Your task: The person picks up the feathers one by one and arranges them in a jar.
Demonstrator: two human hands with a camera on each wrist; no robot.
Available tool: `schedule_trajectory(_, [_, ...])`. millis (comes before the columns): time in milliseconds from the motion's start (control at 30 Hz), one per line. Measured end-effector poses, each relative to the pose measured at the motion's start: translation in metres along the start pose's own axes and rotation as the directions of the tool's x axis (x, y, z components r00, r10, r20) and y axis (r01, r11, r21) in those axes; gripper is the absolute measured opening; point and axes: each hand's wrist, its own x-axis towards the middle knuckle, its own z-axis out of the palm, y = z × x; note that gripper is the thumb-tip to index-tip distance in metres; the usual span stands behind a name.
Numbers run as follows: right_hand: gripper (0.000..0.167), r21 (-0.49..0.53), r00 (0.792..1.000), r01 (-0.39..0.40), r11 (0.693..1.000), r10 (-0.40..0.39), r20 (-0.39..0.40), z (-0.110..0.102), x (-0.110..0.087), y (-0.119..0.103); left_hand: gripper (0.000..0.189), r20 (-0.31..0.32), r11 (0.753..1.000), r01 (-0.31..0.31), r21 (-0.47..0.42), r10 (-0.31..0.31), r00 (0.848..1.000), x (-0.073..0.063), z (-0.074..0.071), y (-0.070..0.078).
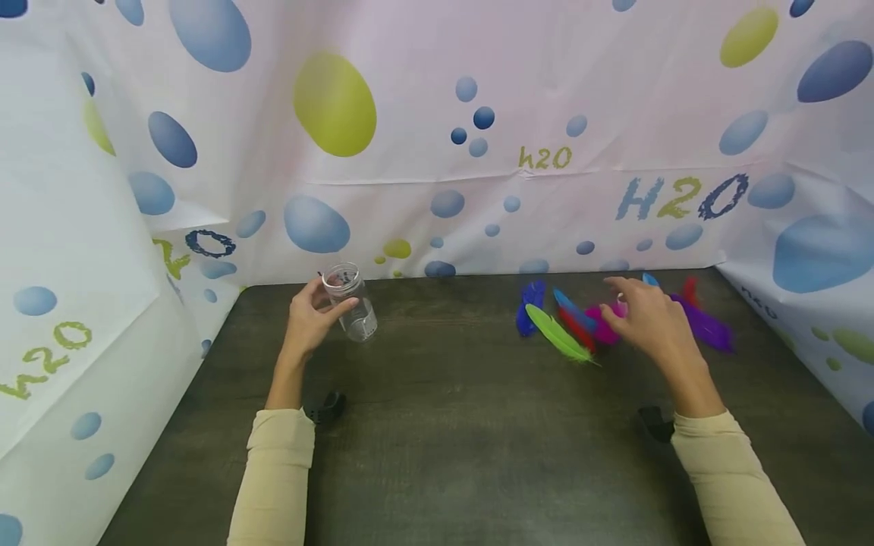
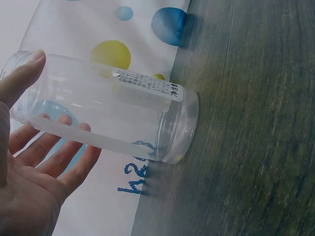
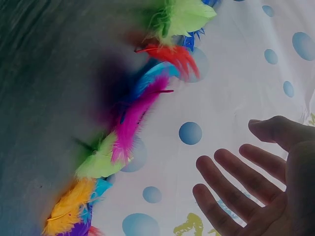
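A clear, lidless jar [image 1: 359, 321] with a printed label [image 2: 147, 86] stands on the dark table. My left hand [image 1: 309, 320] holds it near the neck, the thumb on one side and the fingers round the other. Over on the right, my right hand [image 1: 652, 318] hovers above a spread of colourful feathers, fingers apart and holding nothing. Among them are a lime green feather [image 1: 560, 334], a dark blue one [image 1: 529, 307], a magenta one [image 3: 138, 115], an orange one [image 3: 74, 201] and a purple one [image 1: 710, 327]. The hand hides part of the pile in the head view.
A white sheet [image 1: 423, 91] printed with blue and green bubbles and "H2O" hangs behind the dark wooden table [image 1: 464, 425] and along its sides. Near each wrist shows a black strap [image 1: 326, 408].
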Motion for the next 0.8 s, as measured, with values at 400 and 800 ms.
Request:
schedule_trajectory(400, [0.047, -0.005, 0.999, 0.021, 1.000, -0.021, -0.033, 0.0007, 0.0014, 0.0016, 0.059, 0.054, 1.000, 0.007, 0.010, -0.007, 0.999, 0.0025, -0.0036, 0.0033])
schedule_trajectory(800, [0.047, -0.018, 0.999, 0.042, 0.999, -0.042, -0.018, 0.0063, 0.0079, -0.0029, 0.063, 0.066, 0.999, 0.026, 0.032, -0.028, 0.997, -0.0020, -0.0055, 0.0028])
